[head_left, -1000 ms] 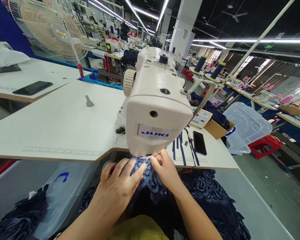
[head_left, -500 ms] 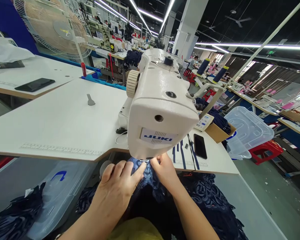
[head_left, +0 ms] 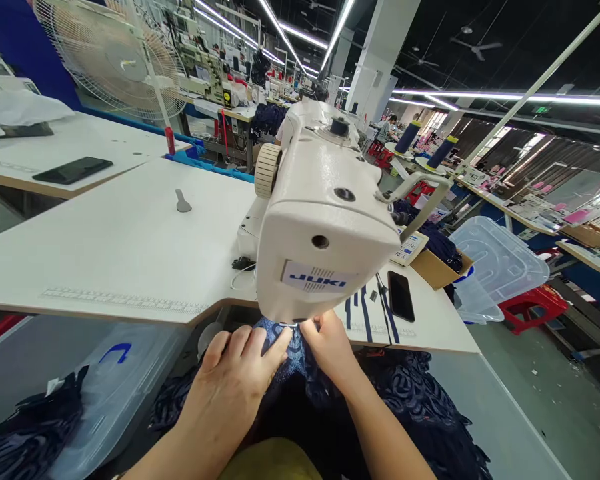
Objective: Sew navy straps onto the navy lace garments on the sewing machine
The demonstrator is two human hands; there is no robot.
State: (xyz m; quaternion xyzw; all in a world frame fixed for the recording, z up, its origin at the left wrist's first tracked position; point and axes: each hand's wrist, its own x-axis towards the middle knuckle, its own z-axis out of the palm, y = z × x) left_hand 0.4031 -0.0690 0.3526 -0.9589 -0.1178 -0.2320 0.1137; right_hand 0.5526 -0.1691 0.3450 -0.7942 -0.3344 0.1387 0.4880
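Navy-blue lace fabric point(head_left: 296, 353) lies under the head of a white sewing machine point(head_left: 325, 233) and hangs down toward my lap. On the left of the fabric is my left hand point(head_left: 235, 373), fingers curled over it and thumb stretched along it toward the needle area. My right hand point(head_left: 330, 343) pinches the fabric's right side between thumb and bent fingers, close beneath the machine head. The needle and presser foot are mostly hidden by the head; only a bright metal edge shows by my thumbs.
Navy strips point(head_left: 366, 313) and a phone point(head_left: 401, 295) lie right of the machine. A grey metal piece point(head_left: 182, 201) rests on the white table point(head_left: 130, 247). More dark lace point(head_left: 420, 400) is heaped at my right; a clear plastic bin point(head_left: 115, 387) stands low left.
My view has shifted slightly, so the machine appears a little lower and further right. Both hands stay on the lace, and less of it shows in front of them now.
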